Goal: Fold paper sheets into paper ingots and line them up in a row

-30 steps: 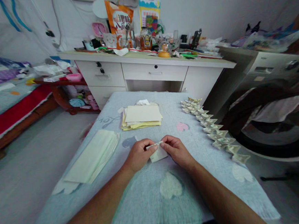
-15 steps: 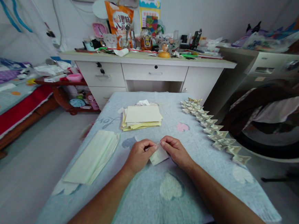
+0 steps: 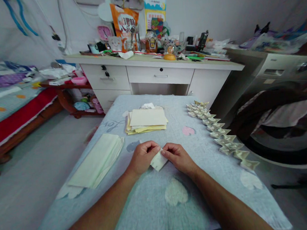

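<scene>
A small folded piece of pale paper (image 3: pixel 158 161) is held in the air over the middle of the cloth-covered table (image 3: pixel 150 207). My left hand (image 3: pixel 144 157) pinches its upper edge between thumb and fingers. On the other side my right hand (image 3: pixel 178 157) grips the paper's right edge, the two thumbs almost touching at the top. Beyond the hands lies a stack of cream and yellow paper sheets (image 3: pixel 147 117). Left of my left arm rests a bundle of long pale green folded paper (image 3: pixel 95 162).
A row of folded paper pieces (image 3: pixel 221 132) with pointed ends runs along the table's right side. White crumpled tissue (image 3: pixel 148 106) sits behind the stack. A cluttered white desk (image 3: pixel 161 73) stands beyond, a front-loading washing machine (image 3: pixel 274 95) at right and a bed (image 3: pixel 9 101) at left.
The folded paper has turned, one corner now pointing down, and has shifted slightly left. My right hand has moved a little left, closer to the left one. The view has shifted slightly.
</scene>
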The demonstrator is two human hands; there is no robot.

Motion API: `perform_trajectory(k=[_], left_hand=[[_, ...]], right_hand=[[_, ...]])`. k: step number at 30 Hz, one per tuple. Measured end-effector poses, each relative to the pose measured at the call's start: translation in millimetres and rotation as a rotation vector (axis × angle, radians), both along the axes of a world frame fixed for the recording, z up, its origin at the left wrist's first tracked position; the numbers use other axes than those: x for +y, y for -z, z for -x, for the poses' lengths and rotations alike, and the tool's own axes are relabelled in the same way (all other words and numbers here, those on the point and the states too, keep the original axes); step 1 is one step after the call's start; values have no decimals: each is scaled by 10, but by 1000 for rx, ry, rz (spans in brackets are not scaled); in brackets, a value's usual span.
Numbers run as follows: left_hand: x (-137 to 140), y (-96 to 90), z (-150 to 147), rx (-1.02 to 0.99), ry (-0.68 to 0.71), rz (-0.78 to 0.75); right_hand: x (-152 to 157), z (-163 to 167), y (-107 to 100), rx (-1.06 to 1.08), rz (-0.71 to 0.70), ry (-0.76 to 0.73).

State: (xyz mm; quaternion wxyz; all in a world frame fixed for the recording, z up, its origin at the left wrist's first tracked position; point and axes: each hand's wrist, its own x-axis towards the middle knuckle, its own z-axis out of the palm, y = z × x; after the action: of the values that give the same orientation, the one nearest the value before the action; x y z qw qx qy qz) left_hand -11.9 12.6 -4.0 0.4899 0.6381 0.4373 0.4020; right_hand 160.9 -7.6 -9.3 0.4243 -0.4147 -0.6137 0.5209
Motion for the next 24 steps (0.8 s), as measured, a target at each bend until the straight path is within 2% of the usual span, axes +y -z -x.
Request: perform_trajectory(k=[8,12,15,20,24], left_hand=[[57,36,17,-226,-165,132],[46,42,-40,-304,-161,163],[31,55,-59,-321,-93,171],[-7,88,-44,-188,59,146],[-63,71,-31,155,126,-15]], right_hand=[[12,-55,-7,68,46,83],[38,-14,48,173,69,66],[71,-9,84,189,66,101],[84,-67,87,111,23,229],[66,-123,96,-139,-61,271]])
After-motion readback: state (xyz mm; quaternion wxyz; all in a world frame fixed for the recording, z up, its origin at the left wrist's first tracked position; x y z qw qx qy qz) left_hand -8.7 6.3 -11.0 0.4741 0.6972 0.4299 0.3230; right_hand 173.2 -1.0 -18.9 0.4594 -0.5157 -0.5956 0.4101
